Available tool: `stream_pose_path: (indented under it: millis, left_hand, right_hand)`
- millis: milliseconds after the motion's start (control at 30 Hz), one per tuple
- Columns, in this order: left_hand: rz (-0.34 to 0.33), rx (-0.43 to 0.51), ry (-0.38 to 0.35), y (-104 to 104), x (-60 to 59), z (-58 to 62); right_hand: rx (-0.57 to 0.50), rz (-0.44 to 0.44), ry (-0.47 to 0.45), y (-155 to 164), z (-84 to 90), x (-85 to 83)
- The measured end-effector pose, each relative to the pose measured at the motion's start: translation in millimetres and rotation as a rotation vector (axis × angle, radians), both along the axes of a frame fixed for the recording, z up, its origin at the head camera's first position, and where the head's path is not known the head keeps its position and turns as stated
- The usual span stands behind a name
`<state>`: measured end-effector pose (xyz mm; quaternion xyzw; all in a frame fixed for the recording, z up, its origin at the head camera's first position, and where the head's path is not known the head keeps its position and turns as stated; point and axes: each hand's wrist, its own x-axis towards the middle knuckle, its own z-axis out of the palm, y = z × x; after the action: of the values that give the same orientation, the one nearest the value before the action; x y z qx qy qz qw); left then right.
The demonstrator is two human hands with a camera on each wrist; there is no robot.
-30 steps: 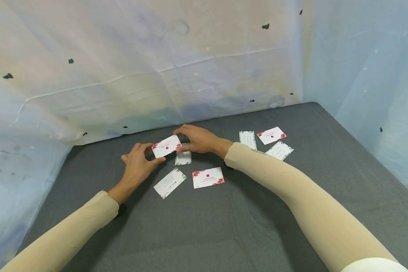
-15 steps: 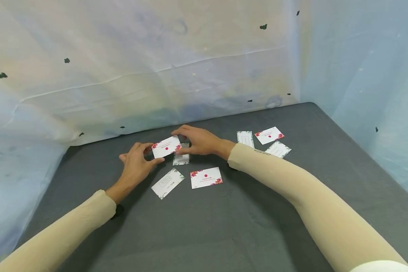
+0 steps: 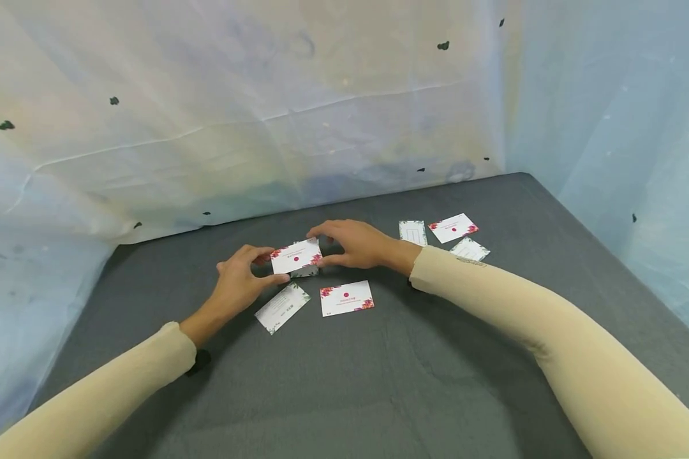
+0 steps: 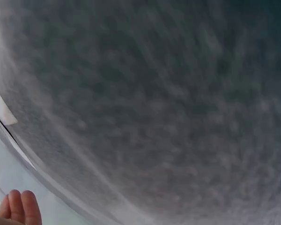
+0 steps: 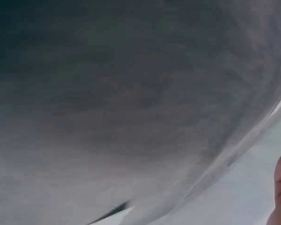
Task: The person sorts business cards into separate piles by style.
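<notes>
Card (image 3: 296, 255) has shifted right and toward me since a second ago, both hands moving with it; it's now over the small card (image 3: 305, 271) on the mat (image 3: 379, 370), so I'd judge it's being carried, not set down. My left hand (image 3: 242, 280) pinches its left end, my right hand (image 3: 356, 244) pinches the right end. It's thin stiff white rectangular stock with red floral corners and a red dot; the mat is dark grey, felt-like.
</notes>
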<state>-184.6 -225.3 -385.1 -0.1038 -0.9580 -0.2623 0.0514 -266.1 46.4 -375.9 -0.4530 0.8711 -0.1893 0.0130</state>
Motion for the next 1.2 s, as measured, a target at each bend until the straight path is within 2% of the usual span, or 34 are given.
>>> stream_pose_path:
  millis: [200, 433, 600, 867, 1067, 1200]
  left_hand:
    - [-0.077, 0.044, 0.01, 7, 3.3, 3.4]
    - [-0.14, 0.078, 0.019, 16, 7.8, 5.0]
    - [-0.182, 0.091, 0.035, 21, 13.5, 2.1]
    - [-0.275, 0.068, 0.068, 34, 22.4, -1.4]
    - [-0.297, 0.029, 0.067, 46, 24.4, -4.0]
    - [-0.298, -0.024, 0.058, 51, 24.4, -7.6]
  right_hand:
    - [0.026, -0.005, 0.038, 18, 0.6, 12.6]
    - [-0.003, -0.018, 0.03, 33, -0.3, 26.1]
    - [-0.029, 0.013, 0.035, 41, -2.0, 35.4]
    - [-0.049, 0.037, 0.052, 58, -3.1, 49.8]
    - [-0.016, 0.059, 0.075, 68, -6.1, 55.6]
    - [-0.039, 0.067, 0.061, 72, -10.5, 56.8]
